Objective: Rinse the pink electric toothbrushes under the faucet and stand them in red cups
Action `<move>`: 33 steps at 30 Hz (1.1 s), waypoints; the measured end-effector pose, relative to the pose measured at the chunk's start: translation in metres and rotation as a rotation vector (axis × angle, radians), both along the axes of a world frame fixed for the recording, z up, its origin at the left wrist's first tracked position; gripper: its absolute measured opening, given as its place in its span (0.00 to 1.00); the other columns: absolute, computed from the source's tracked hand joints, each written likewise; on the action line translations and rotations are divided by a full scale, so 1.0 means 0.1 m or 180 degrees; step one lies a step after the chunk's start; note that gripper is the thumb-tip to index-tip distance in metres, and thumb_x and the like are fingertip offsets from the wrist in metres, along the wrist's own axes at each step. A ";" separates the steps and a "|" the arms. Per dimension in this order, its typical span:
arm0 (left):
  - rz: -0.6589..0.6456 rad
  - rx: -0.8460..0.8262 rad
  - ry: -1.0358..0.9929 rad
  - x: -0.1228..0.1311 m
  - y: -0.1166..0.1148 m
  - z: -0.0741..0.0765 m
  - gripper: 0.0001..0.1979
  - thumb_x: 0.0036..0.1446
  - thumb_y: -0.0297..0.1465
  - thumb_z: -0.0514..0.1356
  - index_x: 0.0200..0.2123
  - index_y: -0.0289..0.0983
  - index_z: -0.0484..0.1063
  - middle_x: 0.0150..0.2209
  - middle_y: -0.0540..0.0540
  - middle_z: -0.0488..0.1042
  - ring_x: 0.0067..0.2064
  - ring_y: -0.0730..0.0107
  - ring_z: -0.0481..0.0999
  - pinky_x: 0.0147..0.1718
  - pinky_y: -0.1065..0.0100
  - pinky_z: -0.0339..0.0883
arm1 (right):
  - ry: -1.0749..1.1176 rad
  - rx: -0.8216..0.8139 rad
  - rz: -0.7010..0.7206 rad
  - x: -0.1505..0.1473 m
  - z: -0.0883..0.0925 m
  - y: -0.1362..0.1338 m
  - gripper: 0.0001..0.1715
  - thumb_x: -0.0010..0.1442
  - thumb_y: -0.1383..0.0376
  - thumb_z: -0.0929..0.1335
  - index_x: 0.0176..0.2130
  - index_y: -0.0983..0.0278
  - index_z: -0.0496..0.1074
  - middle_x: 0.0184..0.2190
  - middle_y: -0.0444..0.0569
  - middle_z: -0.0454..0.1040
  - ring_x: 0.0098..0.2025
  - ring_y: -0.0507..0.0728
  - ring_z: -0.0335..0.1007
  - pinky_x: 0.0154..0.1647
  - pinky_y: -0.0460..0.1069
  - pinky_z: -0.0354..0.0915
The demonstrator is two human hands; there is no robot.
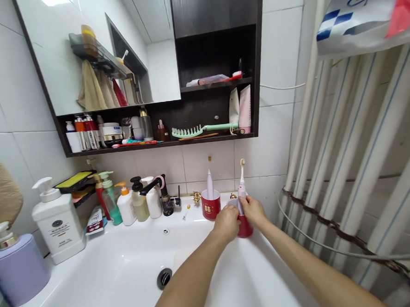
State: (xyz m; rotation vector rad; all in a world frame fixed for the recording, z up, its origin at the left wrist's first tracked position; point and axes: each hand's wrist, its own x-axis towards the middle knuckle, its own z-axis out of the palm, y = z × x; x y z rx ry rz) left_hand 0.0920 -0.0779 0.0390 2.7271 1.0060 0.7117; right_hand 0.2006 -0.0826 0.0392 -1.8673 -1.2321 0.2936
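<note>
At the right end of the sink's back ledge, my left hand grips the rim of a red cup. My right hand is closed around the lower part of an electric toothbrush, which stands upright at the cup's mouth with its bristle head up. The toothbrush's bottom end is hidden by the cup and my fingers. Just left of my hands a second red cup with gold characters stands on the ledge, and a pale pink toothbrush stands in it.
A black faucet and several pump bottles line the ledge to the left. The white basin lies below. A dark shelf hangs above, and white pipes run along the right. A small brush head lies near the faucet.
</note>
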 end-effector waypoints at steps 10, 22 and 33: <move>0.0150 0.0222 -0.0346 0.17 0.34 -0.02 0.11 0.45 0.22 0.46 0.31 0.35 0.64 0.38 0.45 0.65 0.41 0.68 0.61 0.37 0.68 0.58 | 0.0046 0.0109 0.0109 0.21 -0.04 0.51 0.14 0.53 0.63 0.58 0.40 0.66 0.61 0.40 0.48 0.63 0.37 0.52 0.62 0.36 0.52 0.61; 0.1020 0.0219 -0.0509 -0.52 0.52 0.00 0.20 0.41 0.21 0.48 0.42 0.35 0.59 0.46 0.44 0.59 0.48 0.67 0.55 0.45 0.67 0.50 | -0.0367 0.1448 0.0130 -0.29 0.07 0.11 0.14 0.49 0.65 0.57 0.37 0.66 0.63 0.36 0.51 0.66 0.37 0.54 0.61 0.37 0.49 0.59; 0.0955 -0.0355 -0.0527 -0.74 0.09 -0.25 0.18 0.41 0.24 0.49 0.39 0.33 0.62 0.42 0.43 0.63 0.44 0.66 0.59 0.43 0.68 0.52 | -0.0582 0.1073 0.0357 -0.56 -0.17 -0.17 0.16 0.47 0.65 0.57 0.37 0.67 0.63 0.38 0.52 0.65 0.41 0.55 0.60 0.42 0.50 0.56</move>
